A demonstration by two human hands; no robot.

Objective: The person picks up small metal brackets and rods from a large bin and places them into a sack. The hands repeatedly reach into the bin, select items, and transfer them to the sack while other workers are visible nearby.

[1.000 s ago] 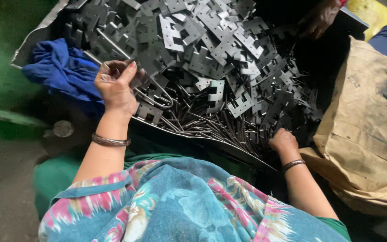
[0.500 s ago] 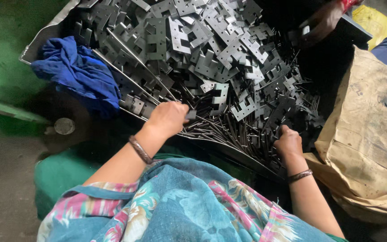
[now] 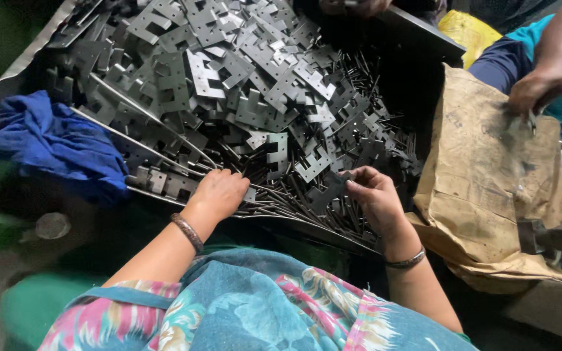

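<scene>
The right hand [image 3: 375,198] pinches a flat, notched grey steel plate [image 3: 328,190], its long axis slanting up-right; the left hand [image 3: 219,193] rests curled on thin steel pins [image 3: 274,198], grip unclear.

My right hand [image 3: 375,198] grips plate [image 3: 328,190]; pin pile [image 3: 294,201] left, plate heap [image 3: 229,78] behind, paper sack [image 3: 495,188] right.
</scene>
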